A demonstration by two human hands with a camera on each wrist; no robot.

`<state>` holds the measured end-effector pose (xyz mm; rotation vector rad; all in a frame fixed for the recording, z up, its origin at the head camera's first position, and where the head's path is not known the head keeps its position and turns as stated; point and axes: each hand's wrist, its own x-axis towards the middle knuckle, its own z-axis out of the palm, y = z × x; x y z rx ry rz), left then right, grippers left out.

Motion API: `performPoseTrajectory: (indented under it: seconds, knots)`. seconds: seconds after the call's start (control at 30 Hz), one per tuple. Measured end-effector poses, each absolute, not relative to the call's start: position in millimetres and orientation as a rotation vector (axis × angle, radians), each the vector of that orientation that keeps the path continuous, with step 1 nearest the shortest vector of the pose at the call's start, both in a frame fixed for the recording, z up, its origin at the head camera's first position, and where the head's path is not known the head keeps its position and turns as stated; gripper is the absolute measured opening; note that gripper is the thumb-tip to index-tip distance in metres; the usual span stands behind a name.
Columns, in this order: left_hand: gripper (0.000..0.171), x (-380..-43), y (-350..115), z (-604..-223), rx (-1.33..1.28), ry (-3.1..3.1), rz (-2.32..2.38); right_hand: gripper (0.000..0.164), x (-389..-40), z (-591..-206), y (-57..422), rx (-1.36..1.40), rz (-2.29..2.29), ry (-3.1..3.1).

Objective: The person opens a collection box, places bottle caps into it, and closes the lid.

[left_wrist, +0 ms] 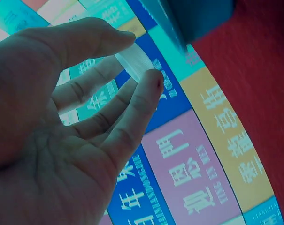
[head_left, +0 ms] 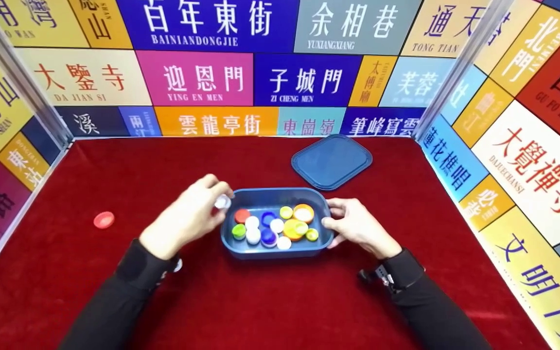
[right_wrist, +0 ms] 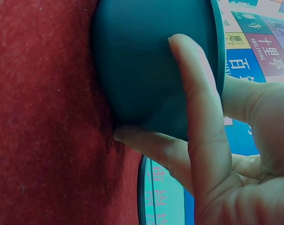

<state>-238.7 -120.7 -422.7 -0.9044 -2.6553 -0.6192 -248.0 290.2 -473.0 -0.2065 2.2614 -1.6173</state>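
Note:
My left hand pinches a whitish, ridged bottle cap between thumb and fingertips, just off the left end of a dark blue plastic box. Inside the box lie several bottle caps in white, blue, yellow, orange, green and red, among them an orange-rimmed cap and a red cap. At the opposite end my right hand grips the box, thumb at the rim and fingers along the outer wall. The right wrist view shows those fingers against the box's side.
Behind the box, toward the right, a dark blue lid lies flat on the red cloth. A lone red cap sits far to the left. Panels with printed signs wall in the table at the back and both sides.

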Motion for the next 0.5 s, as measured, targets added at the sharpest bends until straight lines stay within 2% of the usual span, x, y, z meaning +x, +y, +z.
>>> performPoseTrajectory:
  seconds: [0.27,0.5]
  knots:
    - [0.032,-235.5,-95.8,-428.3,-1.015,-2.711,-0.554,0.059,-247.4,-470.1,289.1,-0.200,-1.600,2.282]
    - [0.027,-235.7,-88.4,-436.7,-1.104,-2.697,-0.537,0.058,-247.7,-471.5,290.3,-0.198,-1.592,2.282]
